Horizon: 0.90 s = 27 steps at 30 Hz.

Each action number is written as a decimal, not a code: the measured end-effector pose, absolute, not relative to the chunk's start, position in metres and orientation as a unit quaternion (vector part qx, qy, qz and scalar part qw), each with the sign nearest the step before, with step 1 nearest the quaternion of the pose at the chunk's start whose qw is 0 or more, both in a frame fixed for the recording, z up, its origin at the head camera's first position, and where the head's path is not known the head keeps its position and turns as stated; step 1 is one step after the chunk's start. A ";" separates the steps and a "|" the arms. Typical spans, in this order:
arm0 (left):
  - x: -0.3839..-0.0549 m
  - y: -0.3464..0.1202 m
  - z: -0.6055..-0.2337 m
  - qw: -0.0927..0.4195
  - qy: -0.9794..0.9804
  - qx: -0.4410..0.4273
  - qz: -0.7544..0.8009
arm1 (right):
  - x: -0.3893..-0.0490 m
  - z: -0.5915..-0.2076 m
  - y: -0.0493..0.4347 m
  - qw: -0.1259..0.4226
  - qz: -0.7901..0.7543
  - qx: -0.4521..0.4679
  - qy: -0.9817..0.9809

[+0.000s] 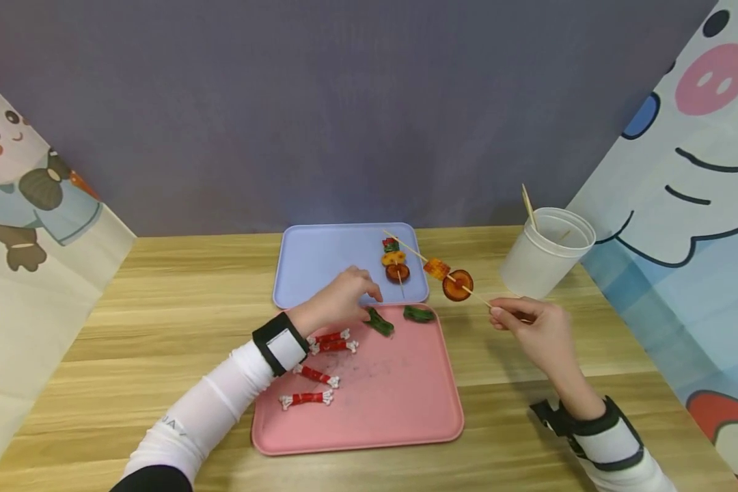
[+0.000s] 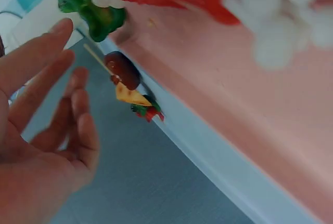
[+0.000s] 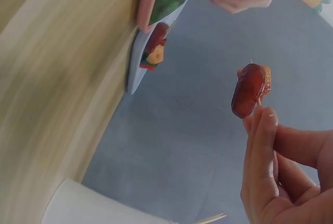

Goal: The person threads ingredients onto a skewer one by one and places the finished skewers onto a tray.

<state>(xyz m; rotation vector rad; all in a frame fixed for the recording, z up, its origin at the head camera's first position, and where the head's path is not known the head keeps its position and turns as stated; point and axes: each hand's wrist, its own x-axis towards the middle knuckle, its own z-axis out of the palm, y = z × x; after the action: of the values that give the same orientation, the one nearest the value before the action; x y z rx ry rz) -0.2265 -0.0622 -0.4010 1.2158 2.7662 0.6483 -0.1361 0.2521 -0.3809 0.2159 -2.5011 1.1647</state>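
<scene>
My right hand [image 1: 538, 335] pinches the lower end of a bamboo skewer [image 1: 481, 298] between thumb and fingers. On it sit a round brown mushroom-like slice [image 1: 458, 285] and an orange-yellow chunk [image 1: 436, 268]; the bare tip points up and left. The left hand [image 1: 344, 295] hovers over the far edge of the pink tray [image 1: 400, 403], fingers loosely bent and apart. Close by its fingertips lies a green pepper piece [image 1: 379, 322], with another green piece [image 1: 419, 313] to the right. In the left wrist view, nothing is between the fingers of the left hand [image 2: 57, 115].
Several red pieces with white knobbed ends [image 1: 307, 398] lie on the pink tray's left side. Behind it, a blue tray [image 1: 326, 263] bears a loaded skewer [image 1: 395, 258]. At the back right stands a white bucket [image 1: 538, 263] with sticks. A grey panel [image 1: 357, 116] closes the back.
</scene>
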 end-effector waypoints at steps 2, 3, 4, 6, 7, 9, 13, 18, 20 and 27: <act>-0.227 -0.062 -0.403 0.014 0.884 0.426 0.195 | -0.136 -0.382 0.255 0.190 0.413 0.074 -0.887; -0.228 -0.061 -0.403 0.005 0.878 0.442 0.184 | -0.136 -0.383 0.257 0.193 0.416 0.072 -0.886; -0.228 -0.061 -0.404 -0.003 0.873 0.456 0.174 | -0.136 -0.384 0.258 0.196 0.428 0.071 -0.879; -0.228 -0.061 -0.405 -0.020 0.864 0.480 0.153 | -0.136 -0.385 0.261 0.198 0.431 0.069 -0.878; -0.228 -0.060 -0.406 -0.023 0.860 0.489 0.146 | -0.135 -0.386 0.262 0.198 0.430 0.067 -0.878; -0.227 -0.060 -0.406 -0.028 0.855 0.502 0.125 | -0.135 -0.387 0.265 0.193 0.430 0.060 -0.880; -0.224 -0.057 -0.407 -0.021 0.854 0.512 0.091 | -0.134 -0.385 0.268 0.175 0.413 0.040 -0.893; -0.223 -0.056 -0.411 -0.016 0.857 0.513 0.048 | -0.133 -0.386 0.270 0.170 0.412 0.032 -0.894; -0.223 -0.055 -0.412 -0.019 0.856 0.515 0.037 | -0.132 -0.386 0.270 0.169 0.416 0.033 -0.893; -0.224 -0.053 -0.414 -0.011 0.860 0.509 0.030 | -0.132 -0.388 0.272 0.169 0.418 0.032 -0.892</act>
<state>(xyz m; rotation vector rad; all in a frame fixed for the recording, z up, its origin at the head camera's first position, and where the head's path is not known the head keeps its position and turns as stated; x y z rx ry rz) -0.2236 -0.0530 -0.4135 1.6092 2.7212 0.0963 -0.1323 0.2721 -0.3879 0.0914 -2.5357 1.1878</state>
